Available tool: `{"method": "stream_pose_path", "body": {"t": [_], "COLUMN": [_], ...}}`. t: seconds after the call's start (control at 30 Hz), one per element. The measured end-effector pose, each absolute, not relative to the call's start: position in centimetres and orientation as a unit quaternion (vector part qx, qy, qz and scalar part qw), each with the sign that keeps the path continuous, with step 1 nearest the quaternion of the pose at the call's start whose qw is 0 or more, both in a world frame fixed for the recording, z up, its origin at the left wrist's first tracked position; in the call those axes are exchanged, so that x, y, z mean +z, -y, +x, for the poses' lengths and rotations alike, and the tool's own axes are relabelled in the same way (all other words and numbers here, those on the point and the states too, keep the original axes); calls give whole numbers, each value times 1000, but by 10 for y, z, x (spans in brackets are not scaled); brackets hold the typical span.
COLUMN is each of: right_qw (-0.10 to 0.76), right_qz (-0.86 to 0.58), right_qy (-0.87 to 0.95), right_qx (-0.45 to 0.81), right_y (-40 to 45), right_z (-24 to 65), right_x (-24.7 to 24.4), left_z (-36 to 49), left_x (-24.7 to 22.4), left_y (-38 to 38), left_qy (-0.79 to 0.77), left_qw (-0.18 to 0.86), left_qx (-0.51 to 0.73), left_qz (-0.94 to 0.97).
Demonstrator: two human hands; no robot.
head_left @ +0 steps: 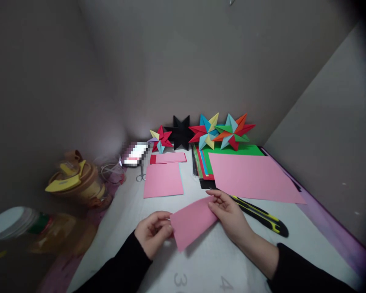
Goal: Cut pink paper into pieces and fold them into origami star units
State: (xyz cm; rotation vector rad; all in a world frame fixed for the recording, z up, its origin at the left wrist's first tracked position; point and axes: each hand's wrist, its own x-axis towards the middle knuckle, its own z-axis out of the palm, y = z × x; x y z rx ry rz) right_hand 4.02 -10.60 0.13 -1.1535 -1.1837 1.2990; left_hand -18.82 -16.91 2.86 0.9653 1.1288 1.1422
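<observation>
A pink sheet of paper is held between both hands, tilted above the white work surface. My left hand pinches its left edge, thumb in front. At the upper right corner, my right hand grips the same paper between thumb and fingers. Just beyond my right hand lies a black and yellow utility knife, partly hidden by that hand. A square pink sheet rests flat ahead of the held paper. Farther right, a large pink sheet covers part of a stack of coloured paper.
Several folded paper stars lean against the back wall. Pink and red strips, small scissors and a blurred phone lie at the back left. A lidded brown cup and a jar stand at the left.
</observation>
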Motion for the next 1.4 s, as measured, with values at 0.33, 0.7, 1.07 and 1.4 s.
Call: {"method": "stream_pose_path", "body": {"t": [0.33, 0.7, 1.07, 1.4], "right_qw": [502, 461, 325, 322], "right_qz": [-442, -380, -198, -236], "right_qy": [475, 776, 925, 917], "right_qx": [572, 202, 10, 1], "right_y": [107, 129, 143, 118], "right_z": [39, 41, 42, 46], "right_x": [1, 5, 9, 9], "left_z": [-189, -193, -188, -215], "left_x": [23, 20, 30, 5], "left_y": [166, 174, 182, 151], "left_qy": [-455, -538, -553, -641], "left_qw": [638, 369, 262, 229], "left_qx": [490, 409, 516, 386], "left_qz": [382, 638, 599, 622]}}
